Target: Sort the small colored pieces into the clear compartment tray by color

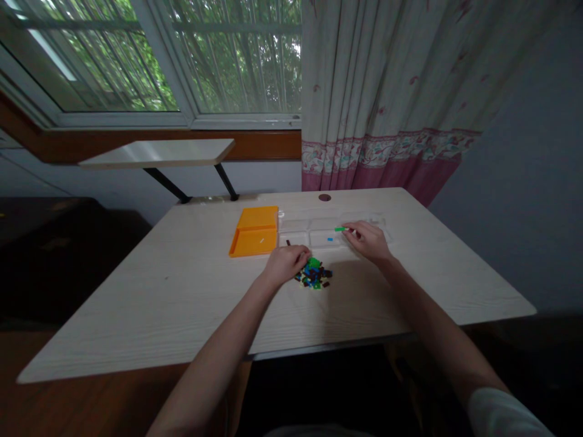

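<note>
My right hand (368, 240) pinches a small green building brick (340, 229) above the clear plastic compartment trays (294, 224). Beside the pile of small building bricks (314, 274), in green, blue, brown and cream, is my left hand (288, 265). Its fingers are curled together at the pile's upper left edge, and whatever they hold is hidden. A blue brick (330, 239) lies in one clear compartment, and a brown brick (288, 243) in another, just beyond my left hand. To the left of the clear trays, an orange two-part tray (257, 217) has a small white piece (262, 240) in its front part.
Everything lies on a pale wooden desk (191, 291), which has a round cable hole (324, 198) near its back edge. A raised shelf (168, 152) on dark legs stands at the back left. Behind hang a patterned curtain (364, 109) and a window (237, 60).
</note>
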Demonstrator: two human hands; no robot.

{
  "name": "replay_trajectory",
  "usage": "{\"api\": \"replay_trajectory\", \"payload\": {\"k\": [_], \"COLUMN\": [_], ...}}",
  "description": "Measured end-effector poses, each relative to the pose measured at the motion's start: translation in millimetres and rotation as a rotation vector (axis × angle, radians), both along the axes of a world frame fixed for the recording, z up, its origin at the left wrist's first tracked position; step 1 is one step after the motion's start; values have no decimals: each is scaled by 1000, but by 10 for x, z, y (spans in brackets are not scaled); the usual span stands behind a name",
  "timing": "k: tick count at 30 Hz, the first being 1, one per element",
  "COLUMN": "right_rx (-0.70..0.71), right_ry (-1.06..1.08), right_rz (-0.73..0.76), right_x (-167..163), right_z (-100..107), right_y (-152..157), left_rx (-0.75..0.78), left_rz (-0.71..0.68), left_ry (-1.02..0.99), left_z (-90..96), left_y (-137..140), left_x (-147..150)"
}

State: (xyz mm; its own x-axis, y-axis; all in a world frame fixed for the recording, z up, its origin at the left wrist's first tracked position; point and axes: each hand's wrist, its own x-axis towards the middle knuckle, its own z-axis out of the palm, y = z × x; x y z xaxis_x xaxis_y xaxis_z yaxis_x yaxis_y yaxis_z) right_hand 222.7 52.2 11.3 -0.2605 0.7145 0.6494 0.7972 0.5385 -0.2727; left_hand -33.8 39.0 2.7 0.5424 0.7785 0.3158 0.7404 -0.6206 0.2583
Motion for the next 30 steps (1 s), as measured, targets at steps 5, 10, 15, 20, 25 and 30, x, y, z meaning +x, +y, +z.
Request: {"api": "replay_trajectory", "payload": {"k": [5, 10, 15, 20, 25, 30], "right_rx": [-198, -313, -390, -387, -392, -494], "right_ry": [-190, -223, -233, -196, -177, -224], "right_rz": [-158, -231, -244, -206, 52, 273], "right_x": [273, 406, 414, 384, 147, -150], "right_z": [-35, -103, -88, -35, -7, -37], "right_y": [128, 200, 189, 165, 74, -65], "left_rx": [5, -52, -117, -139, -151, -215], "left_rz": [57, 38, 20, 32, 14, 7], "left_ry": [16, 93, 142, 163, 185, 195], "left_z": [10, 23, 38, 40, 41, 83], "left_y": [39, 72, 83, 91, 100, 105], "left_x": [-70, -121, -136, -147, -176, -228]}}
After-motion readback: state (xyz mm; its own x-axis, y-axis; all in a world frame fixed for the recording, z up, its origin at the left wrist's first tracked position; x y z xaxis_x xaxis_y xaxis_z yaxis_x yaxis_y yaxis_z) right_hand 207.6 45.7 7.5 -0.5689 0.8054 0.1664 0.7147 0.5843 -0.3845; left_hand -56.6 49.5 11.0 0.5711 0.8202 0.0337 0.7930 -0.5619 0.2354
